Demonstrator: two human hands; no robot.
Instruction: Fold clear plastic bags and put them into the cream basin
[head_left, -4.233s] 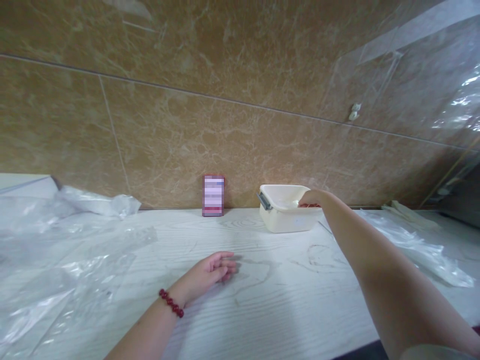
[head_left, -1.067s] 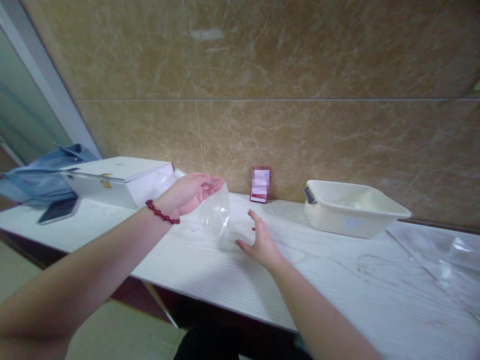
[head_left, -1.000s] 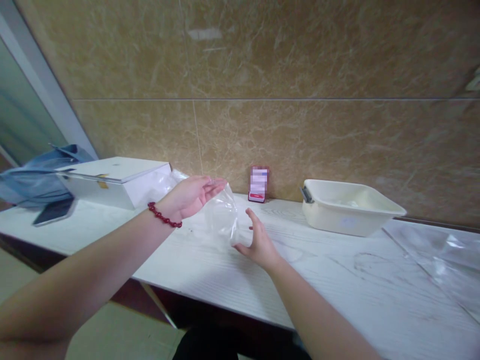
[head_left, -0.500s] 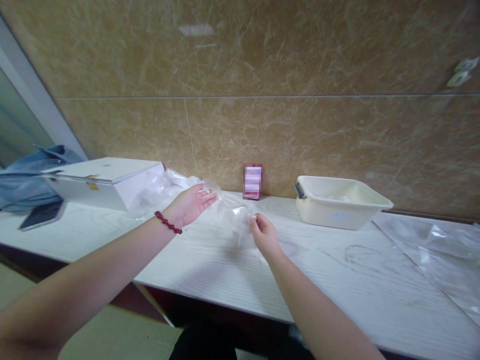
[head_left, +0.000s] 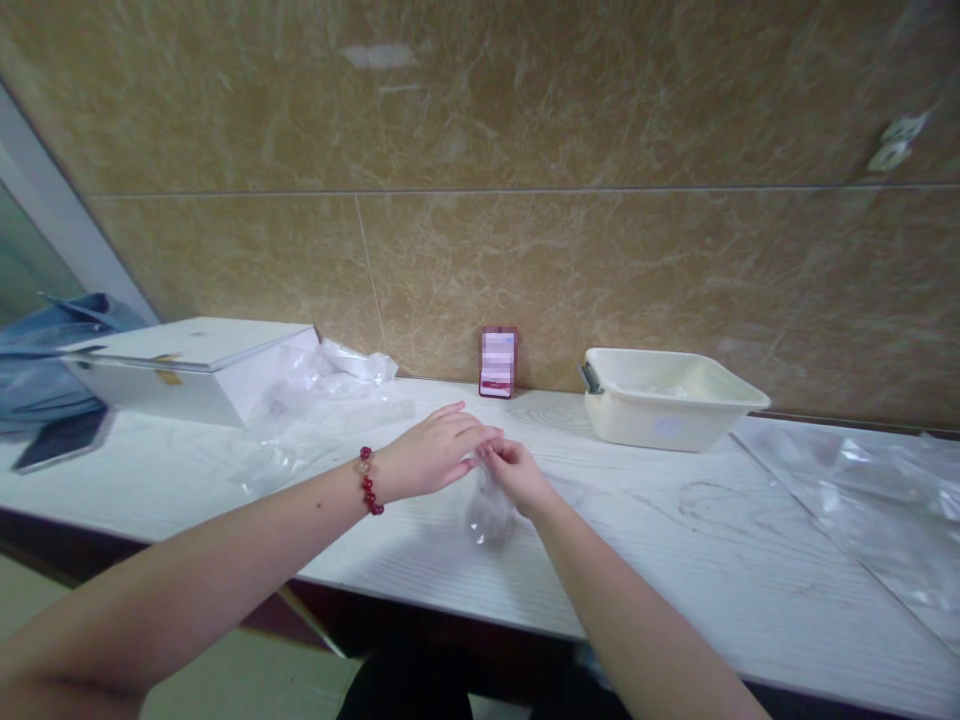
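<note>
A clear plastic bag (head_left: 491, 515) hangs crumpled over the front middle of the white tabletop. My right hand (head_left: 523, 478) is closed, pinching the top of the bag between thumb and fingertips. From the left, my left hand (head_left: 439, 452) meets it, with a red bead bracelet on its wrist. Thumb and forefinger of the left hand close on the same gathered top, while its other fingers stretch out. The two hands' fingertips touch or overlap, and part of the bag's top is hidden between them.
Behind the hands a phone (head_left: 498, 362) leans against the marble wall. A cream plastic bin (head_left: 667, 425) stands to the right, beside clear plastic sheeting (head_left: 862, 500). Leftward are loose clear bags (head_left: 300, 420), a white box (head_left: 187, 375), a dark tablet-like device (head_left: 64, 438) and blue denim cloth (head_left: 52, 375).
My left hand has moved right and down to meet my right hand. The film stretched between them now hangs bunched below the fingertips. The view has shifted slightly.
</note>
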